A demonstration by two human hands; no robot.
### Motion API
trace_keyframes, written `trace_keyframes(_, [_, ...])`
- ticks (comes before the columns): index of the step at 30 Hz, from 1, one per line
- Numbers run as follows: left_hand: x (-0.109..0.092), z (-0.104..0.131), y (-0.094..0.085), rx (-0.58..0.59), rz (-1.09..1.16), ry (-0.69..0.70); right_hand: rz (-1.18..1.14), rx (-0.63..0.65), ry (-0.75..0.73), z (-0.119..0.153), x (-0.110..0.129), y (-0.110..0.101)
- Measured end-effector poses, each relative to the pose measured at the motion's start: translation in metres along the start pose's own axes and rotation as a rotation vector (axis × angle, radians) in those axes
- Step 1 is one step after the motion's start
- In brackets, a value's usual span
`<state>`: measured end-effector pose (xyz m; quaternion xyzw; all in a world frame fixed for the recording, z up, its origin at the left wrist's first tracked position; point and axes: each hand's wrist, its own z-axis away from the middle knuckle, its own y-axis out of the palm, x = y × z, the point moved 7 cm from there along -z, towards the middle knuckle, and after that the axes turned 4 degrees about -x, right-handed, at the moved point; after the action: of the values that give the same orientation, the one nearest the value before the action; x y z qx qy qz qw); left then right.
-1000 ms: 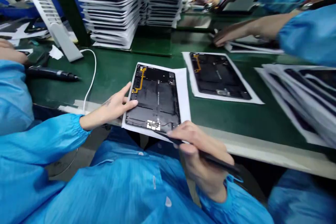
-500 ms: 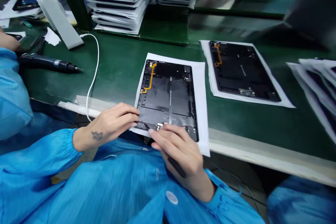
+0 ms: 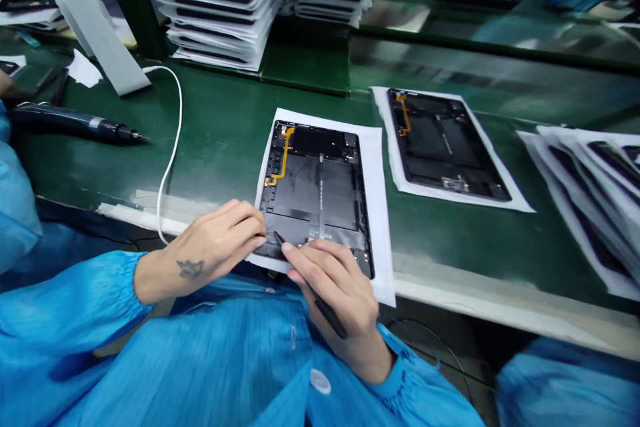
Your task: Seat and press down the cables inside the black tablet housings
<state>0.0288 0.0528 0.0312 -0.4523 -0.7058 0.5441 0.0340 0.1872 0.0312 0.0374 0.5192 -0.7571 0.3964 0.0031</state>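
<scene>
An opened tablet housing [image 3: 310, 187], black inside with an orange flex cable [image 3: 287, 153] along its upper left, lies on a white sheet [image 3: 383, 227] in front of me. My right hand [image 3: 340, 287] is closed around slim black tweezers [image 3: 330, 317]. Their pointed tip reaches into the housing's lower left part. At the lower left edge, my left hand [image 3: 227, 237] has its fingertips pressed together. A thin dark line, perhaps a wire, runs from them, but what they pinch is too small to make out.
A second housing [image 3: 445, 140] lies on its sheet to the right, beside a pile of wrapped ones [image 3: 590, 193]. Tall stacks [image 3: 215, 7] stand behind. An electric screwdriver [image 3: 85, 125], a white cable [image 3: 175, 140] and a grey stand [image 3: 100, 33] are at left, near another person's sleeve [image 3: 17, 193].
The tweezers' tip has risen into clearer sight near my left fingertips. Both hands stay at the housing's lower edge. The whole view has shifted slightly.
</scene>
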Motion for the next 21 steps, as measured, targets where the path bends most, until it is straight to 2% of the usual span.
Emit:
trace_keyframes(6, [0.006, -0.005, 0.007, 0.077, -0.081, -0.051, 0.01, -0.015, -0.022, 0.001, 0.001, 0.001])
trace_keyframes(12, [0.005, -0.013, 0.015, 0.151, -0.166, -0.043, 0.01, -0.038, -0.007, 0.004, -0.002, -0.001])
trace_keyframes(17, [0.004, -0.016, -0.002, 0.126, 0.057, -0.187, -0.111, -0.134, 0.051, 0.001, -0.003, -0.013])
trace_keyframes(21, [0.007, -0.017, -0.004, 0.211, 0.343, -0.443, 0.059, 0.021, 0.027, -0.014, 0.003, 0.0])
